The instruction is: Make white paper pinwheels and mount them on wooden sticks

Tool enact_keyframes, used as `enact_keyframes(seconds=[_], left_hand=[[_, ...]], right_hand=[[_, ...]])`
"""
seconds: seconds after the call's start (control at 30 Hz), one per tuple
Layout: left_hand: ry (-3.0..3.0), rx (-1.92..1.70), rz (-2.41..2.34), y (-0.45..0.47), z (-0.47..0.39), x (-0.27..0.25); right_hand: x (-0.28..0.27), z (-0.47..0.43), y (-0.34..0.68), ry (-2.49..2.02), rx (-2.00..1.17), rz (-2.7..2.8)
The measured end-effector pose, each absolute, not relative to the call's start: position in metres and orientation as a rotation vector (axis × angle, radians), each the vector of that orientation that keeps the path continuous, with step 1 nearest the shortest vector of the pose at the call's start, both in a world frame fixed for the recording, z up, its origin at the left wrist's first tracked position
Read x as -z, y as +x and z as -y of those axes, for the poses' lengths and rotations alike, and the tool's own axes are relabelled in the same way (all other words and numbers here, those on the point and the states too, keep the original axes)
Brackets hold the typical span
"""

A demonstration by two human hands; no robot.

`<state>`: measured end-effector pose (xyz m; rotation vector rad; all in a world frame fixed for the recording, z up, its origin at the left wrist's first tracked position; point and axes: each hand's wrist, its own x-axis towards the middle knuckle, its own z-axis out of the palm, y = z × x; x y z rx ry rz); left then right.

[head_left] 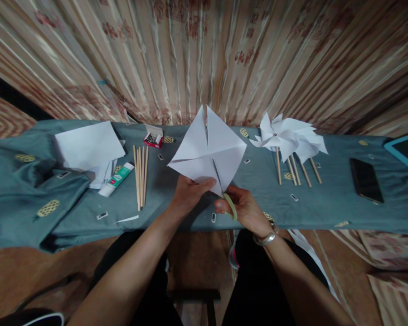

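A square of white paper (197, 158), turned corner-up, is held above the table by my left hand (190, 192), with the thumb on top near its lower edge. Slits run inward from its top and left corners. My right hand (243, 206) is closed around the green handles of a pair of scissors (230, 206). The blades lie along the paper near the bottom corner, pointing toward the middle.
Several wooden sticks (141, 176), a glue stick (116, 179), a small red box (153, 137) and white paper sheets (88, 145) lie left on the cloth-covered table (177, 222). Several paper pinwheels (289, 136) on sticks, a phone (366, 180) and a blue-framed device (404, 151) lie right.
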<state>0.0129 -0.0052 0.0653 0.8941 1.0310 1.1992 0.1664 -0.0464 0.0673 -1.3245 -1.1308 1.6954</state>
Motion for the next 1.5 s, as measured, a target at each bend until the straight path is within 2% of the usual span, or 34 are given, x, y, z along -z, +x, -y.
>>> enact_keyframes(seconds=[0.63, 0.83, 1.17, 1.27, 1.4, 1.5], left_hand=[[0.914, -1.220, -1.032, 0.013, 0.005, -0.066], [0.923, -1.191, -1.043, 0.010, 0.004, -0.065], [0.801, -1.394, -1.007, -0.019, -0.021, -0.060], [0.810, -1.350, -1.032, -0.025, -0.021, -0.059], [0.810, -1.157, -1.009, -0.020, -0.010, -0.057], [0.809, -1.005, -0.961, -0.013, -0.001, -0.057]], right_hand=[[-0.067, 0.046, 0.164, -1.362, -1.647, 1.122], [-0.069, 0.046, 0.163, -1.332, -1.737, 1.107], [-0.068, 0.054, 0.185, -1.333, -1.890, 1.389], [-0.070, 0.050, 0.203, -1.386, -1.719, 1.371], [-0.070, 0.037, 0.222, -1.476, -1.190, 1.186], [-0.069, 0.026, 0.230, -1.481, -0.952, 1.140]])
